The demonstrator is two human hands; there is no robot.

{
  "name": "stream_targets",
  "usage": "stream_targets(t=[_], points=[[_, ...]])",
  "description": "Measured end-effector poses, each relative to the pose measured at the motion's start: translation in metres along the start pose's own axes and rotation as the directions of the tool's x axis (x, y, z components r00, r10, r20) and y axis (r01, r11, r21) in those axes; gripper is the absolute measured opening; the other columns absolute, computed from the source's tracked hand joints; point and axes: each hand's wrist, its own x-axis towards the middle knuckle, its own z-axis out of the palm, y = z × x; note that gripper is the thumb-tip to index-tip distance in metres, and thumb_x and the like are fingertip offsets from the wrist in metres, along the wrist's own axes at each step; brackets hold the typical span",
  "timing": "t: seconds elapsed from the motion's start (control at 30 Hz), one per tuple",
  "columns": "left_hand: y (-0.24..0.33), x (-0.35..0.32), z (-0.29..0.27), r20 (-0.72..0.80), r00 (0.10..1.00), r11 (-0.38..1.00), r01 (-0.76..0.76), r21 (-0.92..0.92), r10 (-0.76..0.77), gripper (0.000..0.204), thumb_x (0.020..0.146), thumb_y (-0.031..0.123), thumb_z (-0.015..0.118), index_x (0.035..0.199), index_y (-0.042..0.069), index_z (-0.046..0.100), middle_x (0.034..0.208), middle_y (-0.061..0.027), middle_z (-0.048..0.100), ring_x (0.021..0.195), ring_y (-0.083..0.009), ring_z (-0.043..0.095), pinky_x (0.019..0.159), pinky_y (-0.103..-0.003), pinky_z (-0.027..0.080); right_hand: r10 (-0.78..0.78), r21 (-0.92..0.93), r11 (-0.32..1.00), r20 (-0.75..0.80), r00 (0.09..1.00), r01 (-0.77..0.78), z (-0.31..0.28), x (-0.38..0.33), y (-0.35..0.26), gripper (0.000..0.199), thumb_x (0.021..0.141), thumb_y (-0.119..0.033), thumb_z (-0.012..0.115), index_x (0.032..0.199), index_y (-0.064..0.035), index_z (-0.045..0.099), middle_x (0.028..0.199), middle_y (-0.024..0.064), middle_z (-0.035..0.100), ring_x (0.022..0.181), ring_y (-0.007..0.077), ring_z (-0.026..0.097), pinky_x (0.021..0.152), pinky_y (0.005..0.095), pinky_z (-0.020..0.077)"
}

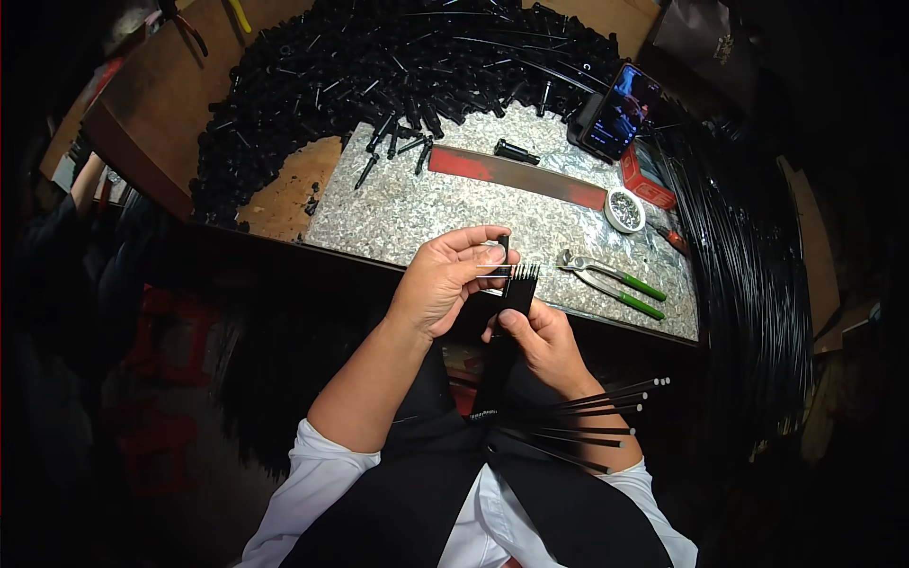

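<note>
My left hand [443, 282], over the table's near edge, pinches a small black cylindrical piece [504, 246] between thumb and fingers. A thin pale wire runs from those fingers toward the right. Just beside it, my right hand [542, 343] is closed around a flat black bundle [516, 296], thumb on its front. A row of pale, wire-like tips lines the bundle's upper end, close to my left fingertips. Whether the wire passes through the black piece is too small to tell. Several black rods with pale ends [606, 431] lie across my lap and right forearm.
A speckled stone slab [398, 213] bears a red and grey metal bar [516, 178], green-handled pincers [614, 284], a white cup of small metal bits [625, 210], a red box [648, 177] and a phone [623, 112]. Black parts [379, 66] pile behind; long black rods [739, 284] hang right.
</note>
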Motion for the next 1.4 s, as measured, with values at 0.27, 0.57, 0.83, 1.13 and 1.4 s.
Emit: stream_targets(t=[0.27,0.57,0.83,1.13,1.4], points=[[0.001,0.0,-0.004,0.045,0.997,0.997,0.069,-0.019,-0.069,0.027,0.088,0.005,0.062,0.114,-0.001,0.059,0.103,-0.0131,0.066,0.088,-0.0157,0.064,0.077,-0.027,0.053,-0.044,-0.105,0.994,-0.004,0.999,0.043,-0.001,0.0,-0.001,0.021,0.095,-0.018,0.055,0.088,0.0002,0.061,0.076,0.0019,0.064,0.069,0.0068,0.057,0.062,0.0221,0.0466],[-0.005,-0.008,-0.008,0.122,0.992,0.997,0.048,-0.066,-0.04,0.027,0.087,0.003,0.06,0.113,-0.005,0.059,0.111,-0.0163,0.062,0.096,-0.0185,0.063,0.088,-0.03,0.05,0.011,-0.084,0.996,0.049,0.999,-0.006,-0.005,-0.004,-0.004,0.019,0.096,-0.015,0.052,0.095,0.0026,0.059,0.082,0.0054,0.065,0.076,0.0102,0.06,0.071,0.0237,0.0472],[0.007,-0.021,0.003,0.085,0.996,0.984,0.011,0.177,-0.026,0.033,0.081,-0.006,0.065,0.113,-0.006,0.057,0.105,-0.0124,0.064,0.095,-0.0159,0.063,0.086,-0.028,0.051,0.077,-0.129,0.989,0.064,0.995,-0.068,-0.006,-0.003,-0.01,0.019,0.095,-0.016,0.054,0.095,0.0012,0.062,0.082,0.0047,0.066,0.076,0.0096,0.061,0.07,0.0245,0.0487],[-0.007,-0.025,0.015,-0.026,0.985,0.962,-0.159,0.22,0.169,0.029,0.084,-0.004,0.064,0.112,-0.007,0.057,0.096,-0.009,0.064,0.083,-0.0097,0.061,0.077,-0.02,0.05,-0.152,-0.352,0.924,0.023,0.988,0.151,-0.001,-0.004,-0.014,0.018,0.091,-0.015,0.061,0.096,0.002,0.062,0.069,0.0048,0.062,0.062,0.0059,0.053,0.056,0.0248,0.0456],[-0.009,-0.029,0.015,-0.032,0.985,0.97,-0.161,0.182,0.17,0.027,0.084,-0.004,0.064,0.111,-0.007,0.059,0.094,-0.0077,0.064,0.082,-0.0085,0.061,0.074,-0.02,0.05,-0.189,-0.363,0.912,0.035,0.981,0.189,-0.001,-0.005,-0.015,0.019,0.09,-0.015,0.062,0.094,0.0026,0.061,0.068,0.0067,0.06,0.061,0.0079,0.051,0.055,0.0273,0.0447]])
